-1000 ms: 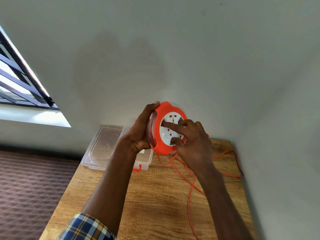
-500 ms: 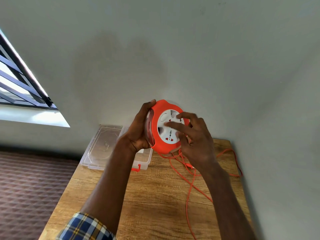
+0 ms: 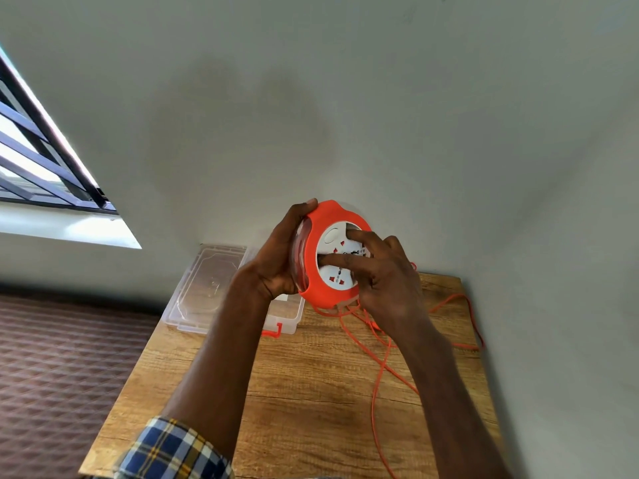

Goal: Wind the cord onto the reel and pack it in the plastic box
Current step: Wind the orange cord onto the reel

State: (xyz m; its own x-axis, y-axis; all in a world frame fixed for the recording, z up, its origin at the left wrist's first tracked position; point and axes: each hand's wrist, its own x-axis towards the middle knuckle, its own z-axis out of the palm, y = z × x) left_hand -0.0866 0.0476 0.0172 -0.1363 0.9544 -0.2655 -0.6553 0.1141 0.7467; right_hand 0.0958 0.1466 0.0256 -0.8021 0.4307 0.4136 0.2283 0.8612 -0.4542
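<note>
I hold an orange cord reel [image 3: 315, 267] with a white socket face upright above the far end of the wooden table [image 3: 311, 392]. My left hand [image 3: 281, 261] grips its left rim and back. My right hand [image 3: 383, 281] rests on the white face, with fingers pressed into it. A thin orange cord [image 3: 378, 371] hangs from the reel's underside and lies in loose loops over the right side of the table. The clear plastic box [image 3: 288, 314] with an orange latch sits behind my left wrist, partly hidden.
The box's clear lid [image 3: 207, 285] lies flat at the table's far left corner. A grey wall runs close behind and along the right of the table. A barred window [image 3: 38, 160] is at the left, with patterned brown floor below.
My right hand's fingers have shifted round the white socket face, which has turned. The loose cord on the table has moved slightly. My left hand keeps the same grip.
</note>
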